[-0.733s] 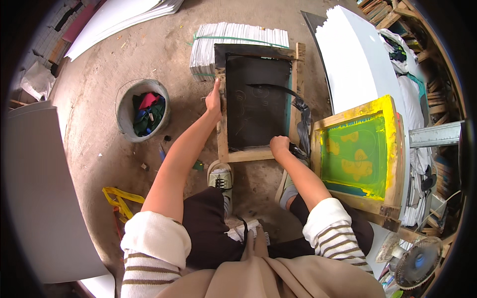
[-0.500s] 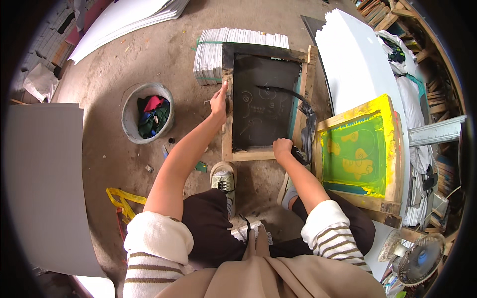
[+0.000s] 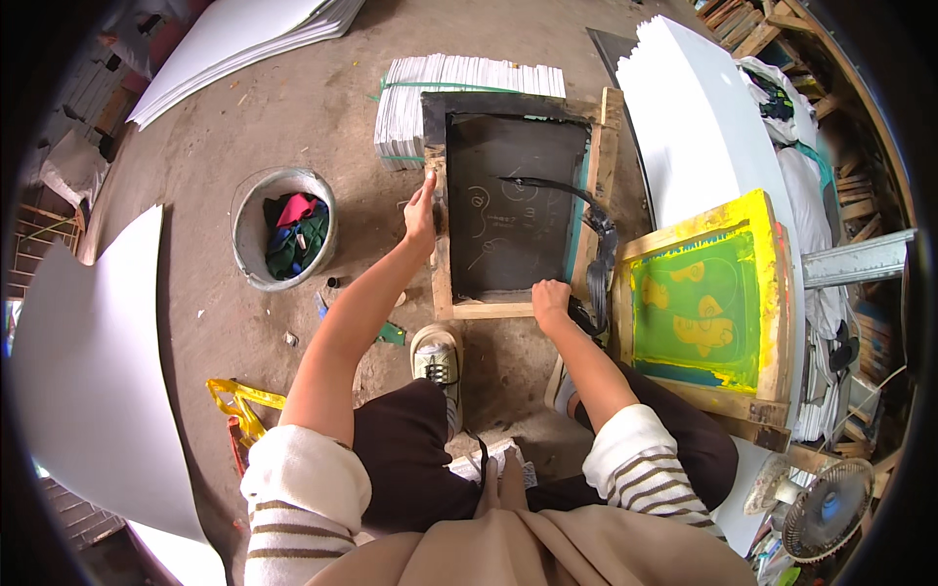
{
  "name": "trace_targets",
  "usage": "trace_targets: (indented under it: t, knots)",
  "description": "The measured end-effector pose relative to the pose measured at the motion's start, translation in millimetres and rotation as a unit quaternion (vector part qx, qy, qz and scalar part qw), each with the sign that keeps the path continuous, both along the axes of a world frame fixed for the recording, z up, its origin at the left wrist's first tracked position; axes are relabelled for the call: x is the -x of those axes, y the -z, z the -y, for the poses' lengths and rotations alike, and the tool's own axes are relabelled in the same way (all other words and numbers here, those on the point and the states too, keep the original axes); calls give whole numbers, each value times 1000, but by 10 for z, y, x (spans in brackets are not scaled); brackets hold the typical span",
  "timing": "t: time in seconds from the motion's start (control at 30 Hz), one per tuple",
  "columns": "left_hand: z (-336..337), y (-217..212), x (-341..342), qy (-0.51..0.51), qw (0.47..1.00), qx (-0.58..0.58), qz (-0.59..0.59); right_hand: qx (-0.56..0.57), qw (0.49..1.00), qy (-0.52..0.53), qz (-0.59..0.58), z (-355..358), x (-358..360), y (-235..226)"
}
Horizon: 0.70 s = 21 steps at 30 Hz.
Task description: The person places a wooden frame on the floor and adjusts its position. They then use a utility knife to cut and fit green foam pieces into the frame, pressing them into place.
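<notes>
A wooden screen-printing frame [image 3: 513, 220] with dark, ink-smeared mesh and faint pale drawings is tilted up in front of me. My left hand [image 3: 420, 217] grips its left rail, thumb along the wood and the other fingers mostly hidden. Closed round the near rail by the right corner is my right hand [image 3: 551, 301]. A strip of thick black ink [image 3: 598, 239] runs from the mesh over the right rail. To the right leans a second screen-printing frame [image 3: 703, 303], yellow and green with pale shapes on its mesh.
Behind the frame lies a stack of white sheets [image 3: 391, 112] tied with green strapping. A bucket of cloth scraps [image 3: 244, 230] stands left. Large white boards [image 3: 684, 127] lie at right, near a fan [image 3: 829, 510]. A curled sheet [image 3: 88, 371] fills the left edge.
The held frame has lowered slightly toward me and shifted a little left, both hands still on it. The large sheet at far left has curled up from lying flat.
</notes>
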<state>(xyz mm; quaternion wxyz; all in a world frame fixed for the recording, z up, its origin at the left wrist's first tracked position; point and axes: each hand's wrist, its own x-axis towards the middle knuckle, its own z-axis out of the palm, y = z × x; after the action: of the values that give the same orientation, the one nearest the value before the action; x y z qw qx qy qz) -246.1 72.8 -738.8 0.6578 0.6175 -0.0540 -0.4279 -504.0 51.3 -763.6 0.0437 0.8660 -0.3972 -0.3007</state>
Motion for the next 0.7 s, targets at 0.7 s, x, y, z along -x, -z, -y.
trace_targets:
  t: [0.7]
  knots:
    - [-106,-462,296,-87,949,-28,302,-109,992,68,-9,-80,5,-249]
